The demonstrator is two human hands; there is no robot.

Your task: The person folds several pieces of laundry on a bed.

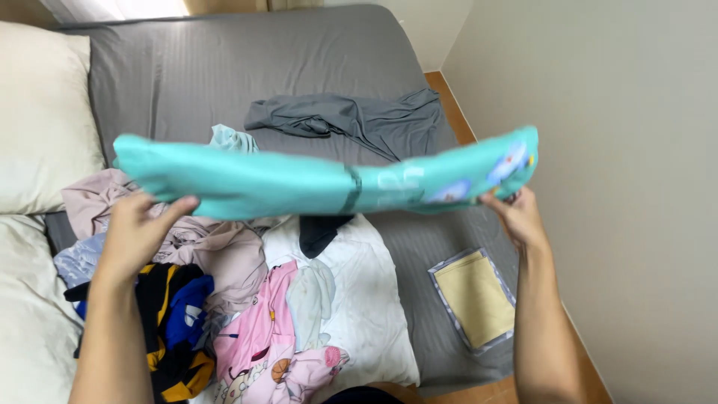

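Observation:
A turquoise garment [299, 179] with a printed picture near its right end is stretched out flat in the air above the bed. My left hand [138, 224] grips its left end from below, thumb on the near edge. My right hand [516, 217] holds its right end. A heap of clothes lies under it: a pink printed piece [262, 344], a white one [366, 299], a mauve one [224, 254] and a black, yellow and blue one [176, 314].
The bed has a grey sheet [224, 67]. A grey garment [351, 120] lies spread further back. Cream pillows [41, 112] sit at the left. A flat clear packet with tan cloth [473, 299] rests near the bed's right edge. A wall [621, 150] stands close on the right.

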